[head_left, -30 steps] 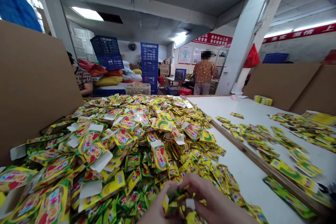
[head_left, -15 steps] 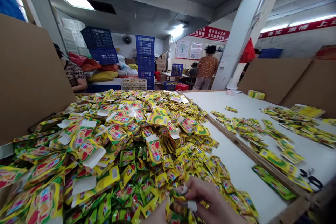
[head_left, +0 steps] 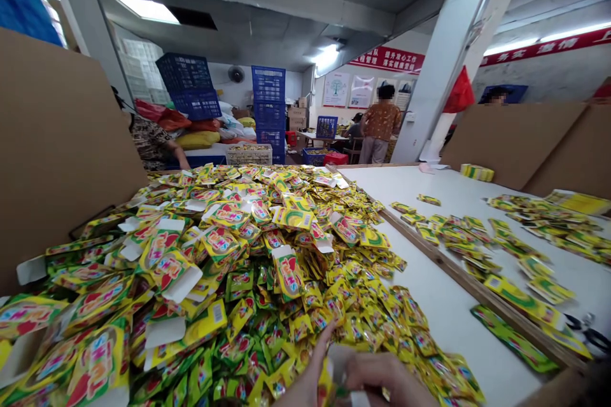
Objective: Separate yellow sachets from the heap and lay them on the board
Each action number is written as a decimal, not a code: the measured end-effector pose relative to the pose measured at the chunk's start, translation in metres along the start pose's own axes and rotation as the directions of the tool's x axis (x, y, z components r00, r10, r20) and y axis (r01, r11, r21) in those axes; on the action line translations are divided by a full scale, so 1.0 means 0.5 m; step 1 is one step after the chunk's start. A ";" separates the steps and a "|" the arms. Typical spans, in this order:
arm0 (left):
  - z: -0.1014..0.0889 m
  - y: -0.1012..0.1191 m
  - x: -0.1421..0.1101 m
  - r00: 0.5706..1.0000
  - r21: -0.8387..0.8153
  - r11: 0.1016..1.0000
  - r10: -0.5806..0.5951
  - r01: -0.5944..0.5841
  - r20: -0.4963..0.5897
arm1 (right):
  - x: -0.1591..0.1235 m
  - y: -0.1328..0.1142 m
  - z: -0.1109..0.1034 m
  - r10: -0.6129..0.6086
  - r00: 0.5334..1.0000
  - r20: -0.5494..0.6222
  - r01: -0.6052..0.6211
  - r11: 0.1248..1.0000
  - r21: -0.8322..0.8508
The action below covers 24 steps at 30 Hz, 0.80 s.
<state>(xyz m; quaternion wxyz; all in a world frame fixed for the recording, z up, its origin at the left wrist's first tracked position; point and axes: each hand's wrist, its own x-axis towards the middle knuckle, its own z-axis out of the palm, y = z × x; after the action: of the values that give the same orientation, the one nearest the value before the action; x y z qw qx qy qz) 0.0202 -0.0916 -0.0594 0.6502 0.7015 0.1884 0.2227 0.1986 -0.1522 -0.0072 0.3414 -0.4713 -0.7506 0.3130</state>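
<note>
Okay, so my left hand (head_left: 303, 385) is half-closed along the side of a small yellow carton (head_left: 325, 385), one finger sticking up straight; my right hand (head_left: 389, 378) is curled in beside it, blurred, so I can't tell what its fingertips grip. The carton sits low between both hands, I guess because one can steady it while the other works the pale flap (head_left: 340, 359); right up close are yellow sachets (head_left: 356, 324) and green sachets (head_left: 233, 350), presumably piled there to be within easy reach. Flap-open boxes (head_left: 100, 362) heap up on the left; a wooden strip (head_left: 442, 261) crosses the tabletop (head_left: 429, 299), probably keeping the pile apart from the flat packs (head_left: 465, 235) beyond; scissors (head_left: 589, 331) lie on that far side, and a cardboard panel (head_left: 62, 159) likely fences the left edge.
</note>
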 end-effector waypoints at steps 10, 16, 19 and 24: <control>-0.184 0.074 -0.094 0.680 0.679 0.076 0.014 0.731 -0.733 | -0.016 0.151 -0.372 0.014 0.657 -0.754 -0.694 0.403 -0.597; -0.192 0.071 -0.100 0.721 0.711 0.120 -0.121 0.693 -0.682 | 0.084 0.089 -0.102 0.007 0.980 -0.197 -0.134 0.753 -0.644; -0.184 0.085 -0.092 0.750 0.741 0.142 -0.015 0.656 -0.662 | 0.128 0.041 0.033 -0.036 0.997 0.064 0.068 0.796 -0.602; -0.134 0.055 -0.066 0.849 0.816 0.256 -0.038 0.519 -0.528 | 0.161 0.048 0.085 0.013 0.990 0.139 0.073 0.804 -0.590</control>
<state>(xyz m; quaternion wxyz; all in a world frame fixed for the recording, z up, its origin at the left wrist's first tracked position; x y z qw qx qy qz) -0.0451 -0.0568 -0.0307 0.0907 0.8350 0.5357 0.0872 0.1500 -0.0757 -0.0332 0.1299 -0.5201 -0.8395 0.0886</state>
